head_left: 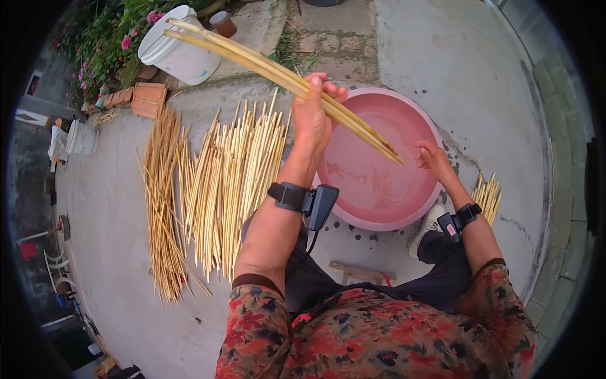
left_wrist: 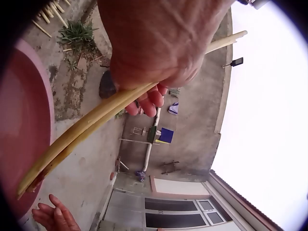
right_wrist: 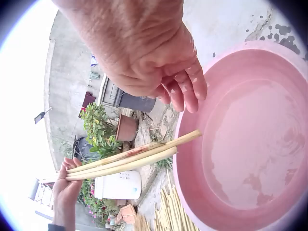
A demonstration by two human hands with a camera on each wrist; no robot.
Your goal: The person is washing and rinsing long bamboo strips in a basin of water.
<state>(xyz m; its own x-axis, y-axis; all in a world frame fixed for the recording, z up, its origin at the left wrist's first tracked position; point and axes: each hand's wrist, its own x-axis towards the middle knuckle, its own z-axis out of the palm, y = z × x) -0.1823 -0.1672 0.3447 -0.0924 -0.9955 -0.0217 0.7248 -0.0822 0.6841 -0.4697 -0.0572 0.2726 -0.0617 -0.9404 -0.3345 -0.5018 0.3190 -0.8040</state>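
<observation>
My left hand point(head_left: 314, 117) grips a few long pale stalks point(head_left: 252, 60), held slantwise with their lower ends over a pink basin point(head_left: 379, 221). In the left wrist view the stalks point(left_wrist: 91, 120) pass under the palm, one showing a dark reddish stain near its tip. My right hand point(head_left: 435, 161) hangs over the basin's right side, holding nothing, its fingers loosely bent. The right wrist view has this hand point(right_wrist: 154, 72) near the basin rim, apart from the stalks point(right_wrist: 125, 161). Shallow water lies in the basin.
Left of the basin, many pale stalks point(head_left: 240, 183) lie on the concrete beside a browner bundle point(head_left: 161, 202). A smaller bundle point(head_left: 486, 197) lies at the right, past my shoe point(head_left: 429, 230). A white bucket point(head_left: 183, 54), bricks point(head_left: 149, 100) and flowers stand at the back left.
</observation>
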